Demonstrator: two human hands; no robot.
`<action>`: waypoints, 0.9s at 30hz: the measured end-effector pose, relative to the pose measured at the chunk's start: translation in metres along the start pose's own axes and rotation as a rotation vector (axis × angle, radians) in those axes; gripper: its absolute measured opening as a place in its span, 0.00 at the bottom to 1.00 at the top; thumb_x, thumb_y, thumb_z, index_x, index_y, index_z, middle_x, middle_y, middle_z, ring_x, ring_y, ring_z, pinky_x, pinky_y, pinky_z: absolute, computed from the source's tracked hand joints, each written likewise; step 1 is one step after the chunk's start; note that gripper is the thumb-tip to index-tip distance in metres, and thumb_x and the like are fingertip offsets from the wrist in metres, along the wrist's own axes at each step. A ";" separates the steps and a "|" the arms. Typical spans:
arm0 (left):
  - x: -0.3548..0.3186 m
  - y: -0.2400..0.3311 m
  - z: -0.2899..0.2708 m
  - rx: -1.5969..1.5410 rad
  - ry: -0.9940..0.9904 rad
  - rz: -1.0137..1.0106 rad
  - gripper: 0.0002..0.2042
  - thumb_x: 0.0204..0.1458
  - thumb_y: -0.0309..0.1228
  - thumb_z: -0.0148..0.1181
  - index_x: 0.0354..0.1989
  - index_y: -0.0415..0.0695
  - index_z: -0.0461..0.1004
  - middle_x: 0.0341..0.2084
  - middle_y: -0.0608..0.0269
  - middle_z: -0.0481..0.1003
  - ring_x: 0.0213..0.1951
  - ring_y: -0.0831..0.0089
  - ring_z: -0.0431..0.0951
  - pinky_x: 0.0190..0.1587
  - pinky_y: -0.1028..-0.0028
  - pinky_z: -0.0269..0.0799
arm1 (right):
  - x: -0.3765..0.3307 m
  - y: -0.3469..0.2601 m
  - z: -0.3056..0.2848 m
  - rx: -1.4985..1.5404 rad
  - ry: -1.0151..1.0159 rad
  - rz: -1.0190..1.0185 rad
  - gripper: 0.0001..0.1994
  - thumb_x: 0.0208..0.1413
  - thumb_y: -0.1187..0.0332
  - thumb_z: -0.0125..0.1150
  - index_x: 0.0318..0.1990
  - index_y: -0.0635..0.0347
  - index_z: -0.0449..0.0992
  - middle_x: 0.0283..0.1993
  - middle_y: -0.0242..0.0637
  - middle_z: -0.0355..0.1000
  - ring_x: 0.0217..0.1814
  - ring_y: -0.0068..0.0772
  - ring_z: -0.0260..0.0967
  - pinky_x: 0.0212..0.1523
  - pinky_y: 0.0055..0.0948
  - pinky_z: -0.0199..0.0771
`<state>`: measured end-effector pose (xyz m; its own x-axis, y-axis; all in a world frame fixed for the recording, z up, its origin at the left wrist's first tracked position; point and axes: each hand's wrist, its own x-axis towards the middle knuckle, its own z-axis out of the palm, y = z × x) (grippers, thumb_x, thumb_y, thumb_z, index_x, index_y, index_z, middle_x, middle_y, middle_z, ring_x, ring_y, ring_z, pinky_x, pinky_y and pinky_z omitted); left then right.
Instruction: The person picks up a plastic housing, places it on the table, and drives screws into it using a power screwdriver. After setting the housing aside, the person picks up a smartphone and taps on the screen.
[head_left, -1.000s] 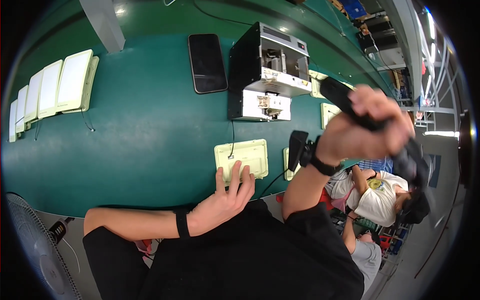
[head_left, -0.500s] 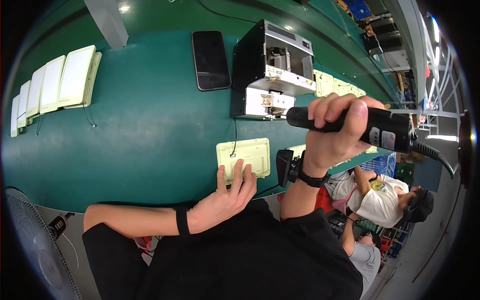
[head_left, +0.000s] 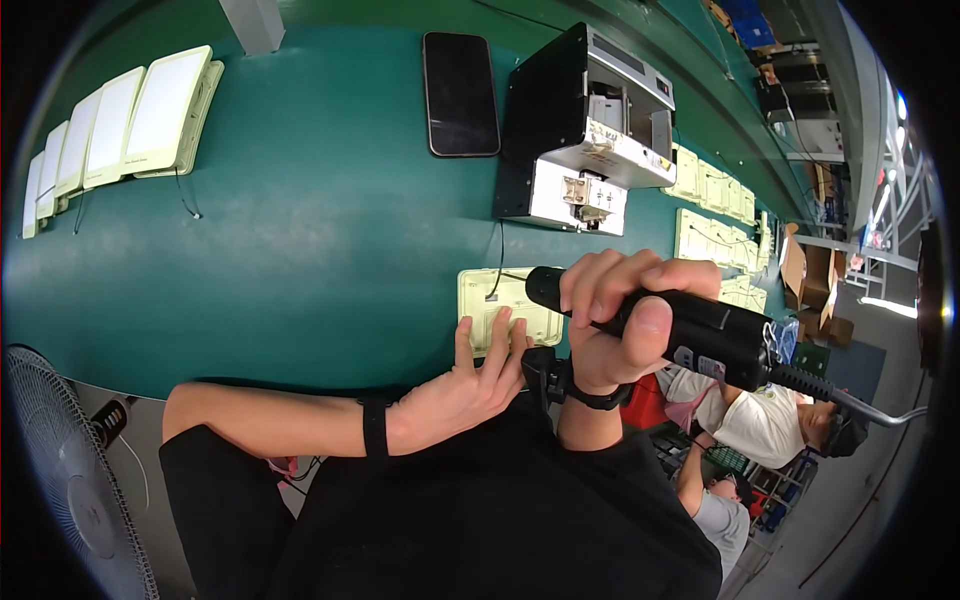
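A pale yellow-green plastic housing (head_left: 475, 308) lies on the green table just in front of me, with a dark wire running up from it. Spread fingers of my left hand (head_left: 452, 397) rest on its near edge. My right hand (head_left: 635, 310) is wrapped round a black corded electric screwdriver (head_left: 735, 340). The tool is tilted, nose to the left, with its thin bit over the housing's far edge; whether the bit touches cannot be made out. Part of the housing's right side is hidden by the screwdriver and right hand.
Behind the housing stands a black-and-silver screw feeder (head_left: 560, 120), with a dark phone (head_left: 460, 95) beside it. White-faced panels (head_left: 165, 110) lean in a row at left. More pale housings (head_left: 705, 235) lie at right. A fan (head_left: 75, 480) stands lower left; two people are at right.
My right hand has brought the screwdriver left and down, so its nose is now at the housing. The left hand stays on the housing. The whole view has shifted slightly.
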<state>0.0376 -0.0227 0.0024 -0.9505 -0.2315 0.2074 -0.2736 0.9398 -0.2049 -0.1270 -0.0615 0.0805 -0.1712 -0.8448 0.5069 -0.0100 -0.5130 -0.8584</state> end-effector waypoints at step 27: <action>-0.003 0.000 -0.001 -0.034 -0.029 0.002 0.15 0.61 0.43 0.51 0.40 0.44 0.78 0.62 0.41 0.74 0.65 0.38 0.72 0.55 0.42 0.78 | 0.001 0.011 0.012 0.028 0.018 0.040 0.14 0.67 0.60 0.62 0.44 0.54 0.62 0.23 0.34 0.61 0.16 0.29 0.57 0.20 0.33 0.64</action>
<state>0.0409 -0.0213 0.0025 -0.9549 -0.2368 0.1792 -0.2674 0.9481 -0.1720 -0.1157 -0.0700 0.0725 -0.1885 -0.8620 0.4705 0.0247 -0.4831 -0.8752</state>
